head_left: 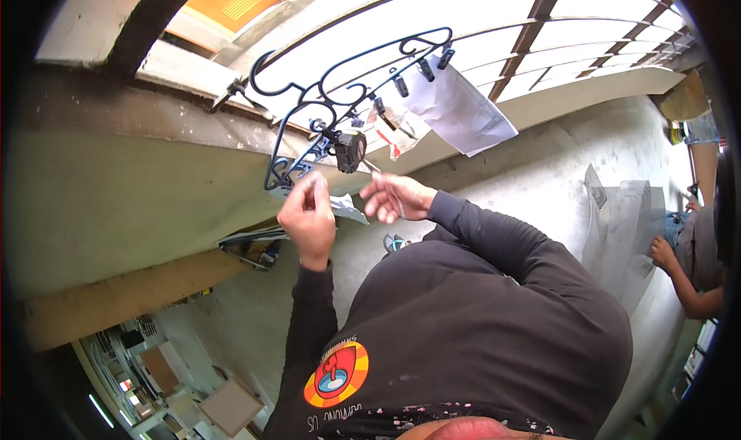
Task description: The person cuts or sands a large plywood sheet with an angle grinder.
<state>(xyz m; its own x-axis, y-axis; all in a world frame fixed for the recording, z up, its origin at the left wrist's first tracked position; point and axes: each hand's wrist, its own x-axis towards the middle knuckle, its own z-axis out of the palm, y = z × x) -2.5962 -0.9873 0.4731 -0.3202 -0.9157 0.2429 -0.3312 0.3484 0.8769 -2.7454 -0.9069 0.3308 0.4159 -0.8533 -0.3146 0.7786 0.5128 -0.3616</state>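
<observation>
Item 1: left hand (pixel 309 218), raised, fingers pinched shut on the near edge of a small pale sheet (pixel 345 205).

Item 2: small pale sheet, which we note runs between the two hands, just below the hanger.

Item 3: blue wire hanger (pixel 340 85), directly above both hands, its curled frame carrying a row of pegs.

Item 4: dark clip (pixel 351 150), hanging from the hanger, just above the gap between the hands.

Item 5: right hand (pixel 397 197), fingers curled at the sheet's far end; we cannot tell whether it grips.

Item 6: white paper (pixel 459 108), pegged up and to the right of the right hand.

Item 7: a co-worker's hand (pixel 662 252), well to the right, touching a clear plastic sheet (pixel 617 224).
</observation>
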